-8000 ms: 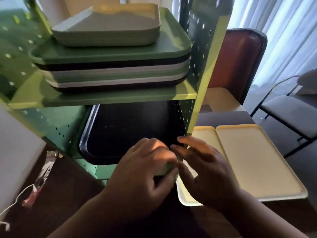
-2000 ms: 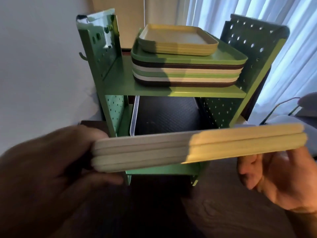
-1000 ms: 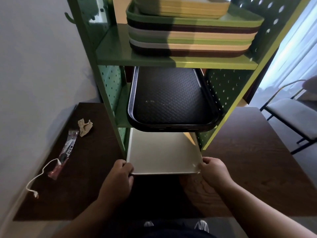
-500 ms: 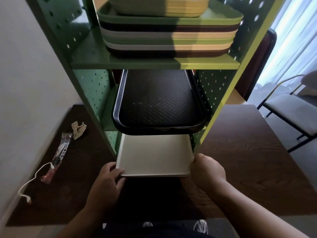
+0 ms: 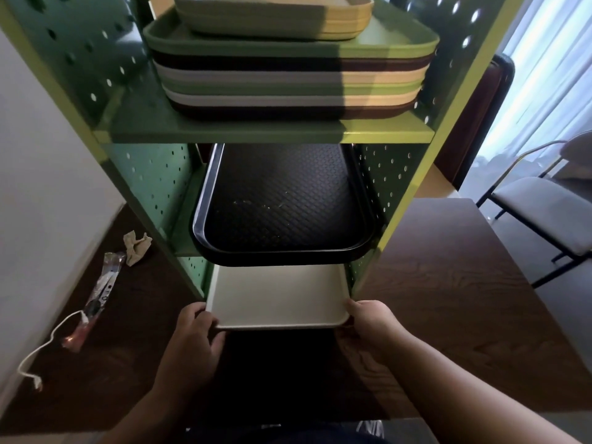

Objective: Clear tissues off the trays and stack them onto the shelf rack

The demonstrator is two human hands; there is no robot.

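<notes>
A green perforated shelf rack (image 5: pixel 269 134) stands on the dark wooden table. A cream tray (image 5: pixel 278 296) lies in its lowest level, its near edge sticking out. My left hand (image 5: pixel 192 341) grips the tray's front left corner and my right hand (image 5: pixel 373 322) grips its front right corner. A black textured tray (image 5: pixel 282 203) sits on the middle shelf just above. On the top shelf rests a stack of several trays (image 5: pixel 291 75) in green, brown and cream. A crumpled tissue (image 5: pixel 136 248) lies on the table left of the rack.
A plastic wrapper with a white string (image 5: pixel 93 309) lies on the table (image 5: pixel 448 283) at the left, near the white wall. A dark red chair back (image 5: pixel 474 123) stands behind the rack. A grey metal-framed chair (image 5: pixel 544 213) stands at the right by the curtains.
Two seconds ago I held the cream trays up edge-on in front of the rack. Since then they have gone into the lowest level and slid further in under the black tray.
</notes>
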